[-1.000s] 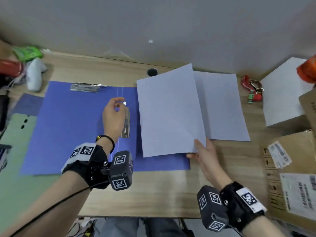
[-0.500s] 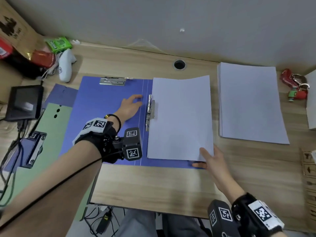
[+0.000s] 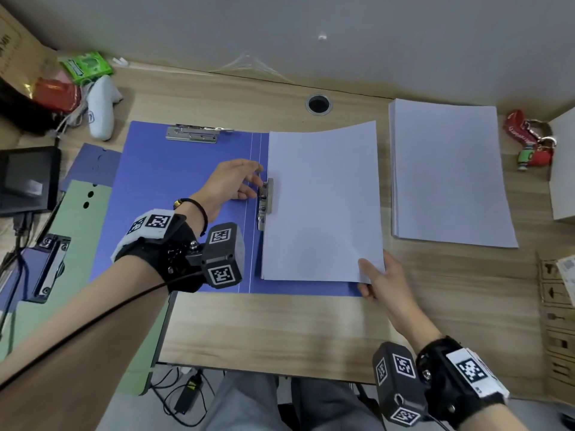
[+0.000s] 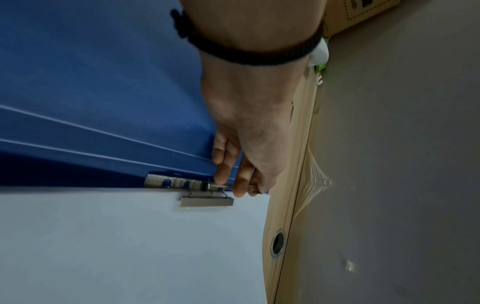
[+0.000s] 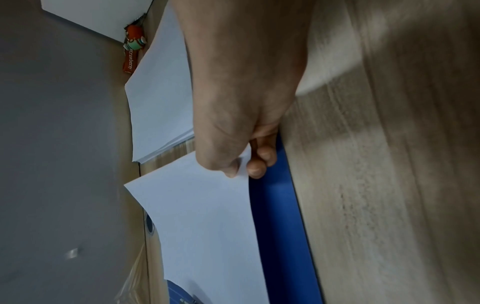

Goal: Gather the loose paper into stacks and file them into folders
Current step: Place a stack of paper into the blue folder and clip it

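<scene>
A blue folder (image 3: 174, 181) lies open on the wooden desk. A white sheaf of paper (image 3: 323, 200) covers its right half, far edge curling up. The metal spine clip (image 3: 266, 202) sits on the paper's left edge; in the left wrist view its flat bar (image 4: 205, 202) lies on the paper (image 4: 130, 246). My left hand (image 3: 231, 185) pinches the clip's lever, fingertips (image 4: 226, 181) on it. My right hand (image 3: 382, 281) pinches the paper's near right corner, thumb on top (image 5: 231, 170), fingers beneath. A second paper stack (image 3: 448, 172) lies to the right.
A green folder (image 3: 77, 244) and another blue folder with a clip (image 3: 31, 269) lie at the left, beside a dark screen (image 3: 28, 178) and a white controller (image 3: 101, 107). A red keychain (image 3: 529, 144), a white box (image 3: 563, 169) and cardboard (image 3: 557, 306) crowd the right. A cable hole (image 3: 318, 104) sits behind.
The paper came down from a tilted hold and slid left onto the folder's right half, against the clip. My left hand went back to the clip lever, and the clip bar now lies on the paper.
</scene>
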### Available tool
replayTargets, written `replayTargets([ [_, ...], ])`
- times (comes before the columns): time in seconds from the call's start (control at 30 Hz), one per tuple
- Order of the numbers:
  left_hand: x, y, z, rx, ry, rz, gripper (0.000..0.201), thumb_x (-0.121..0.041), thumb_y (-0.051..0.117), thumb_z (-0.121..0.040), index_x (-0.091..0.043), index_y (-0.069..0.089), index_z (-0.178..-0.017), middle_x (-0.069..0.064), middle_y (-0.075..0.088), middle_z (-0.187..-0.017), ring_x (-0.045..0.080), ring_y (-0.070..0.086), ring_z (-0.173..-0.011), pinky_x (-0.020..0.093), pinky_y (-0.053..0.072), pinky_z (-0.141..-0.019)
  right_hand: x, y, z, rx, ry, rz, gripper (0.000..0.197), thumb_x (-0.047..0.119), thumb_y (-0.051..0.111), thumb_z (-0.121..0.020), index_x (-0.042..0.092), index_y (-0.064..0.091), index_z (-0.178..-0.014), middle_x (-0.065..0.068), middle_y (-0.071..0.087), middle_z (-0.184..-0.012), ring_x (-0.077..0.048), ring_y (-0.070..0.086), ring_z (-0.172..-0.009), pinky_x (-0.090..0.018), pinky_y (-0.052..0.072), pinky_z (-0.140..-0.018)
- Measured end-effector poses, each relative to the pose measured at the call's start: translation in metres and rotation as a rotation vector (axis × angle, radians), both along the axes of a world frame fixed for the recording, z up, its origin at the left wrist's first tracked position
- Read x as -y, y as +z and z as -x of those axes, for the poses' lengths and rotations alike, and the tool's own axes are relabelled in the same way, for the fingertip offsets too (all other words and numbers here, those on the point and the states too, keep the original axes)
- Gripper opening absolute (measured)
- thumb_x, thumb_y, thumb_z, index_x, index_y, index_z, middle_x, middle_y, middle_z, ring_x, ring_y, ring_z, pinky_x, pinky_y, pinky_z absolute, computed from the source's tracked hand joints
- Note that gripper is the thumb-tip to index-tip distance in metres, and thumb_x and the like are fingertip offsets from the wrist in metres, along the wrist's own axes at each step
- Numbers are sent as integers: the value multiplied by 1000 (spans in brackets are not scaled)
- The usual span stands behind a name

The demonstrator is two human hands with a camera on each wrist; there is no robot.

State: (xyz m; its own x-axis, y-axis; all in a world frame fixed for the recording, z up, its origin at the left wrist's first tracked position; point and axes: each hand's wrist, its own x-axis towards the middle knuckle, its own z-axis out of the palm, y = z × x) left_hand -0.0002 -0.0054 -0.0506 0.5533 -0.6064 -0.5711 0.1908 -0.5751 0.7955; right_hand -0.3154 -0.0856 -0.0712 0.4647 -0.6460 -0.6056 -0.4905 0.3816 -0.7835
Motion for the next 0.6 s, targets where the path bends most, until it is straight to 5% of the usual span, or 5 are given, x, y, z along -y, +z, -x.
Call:
replayTargets([
  [0.37,-32,12,16,-59,-67,-59,19,-36,60,-91,-22,71,-98,-2,75,-96,17,68,-83,29,50,-80,3,1,4,-9,70,11,10,8,46,-94,3,51,-100,-10,41,-67,-17,34,-50,-25,27,-44],
  [0.6,-44,1,25,-90,-54,-152,7,-23,66,-90,-21,61,-95,-6,74,-75,18,66,-73,26,50,-71,3,0,7,25,67,-23,18,8,44,-94,10,56,-108,-7,42,-75,-13,29,-52,-27,25,-48],
])
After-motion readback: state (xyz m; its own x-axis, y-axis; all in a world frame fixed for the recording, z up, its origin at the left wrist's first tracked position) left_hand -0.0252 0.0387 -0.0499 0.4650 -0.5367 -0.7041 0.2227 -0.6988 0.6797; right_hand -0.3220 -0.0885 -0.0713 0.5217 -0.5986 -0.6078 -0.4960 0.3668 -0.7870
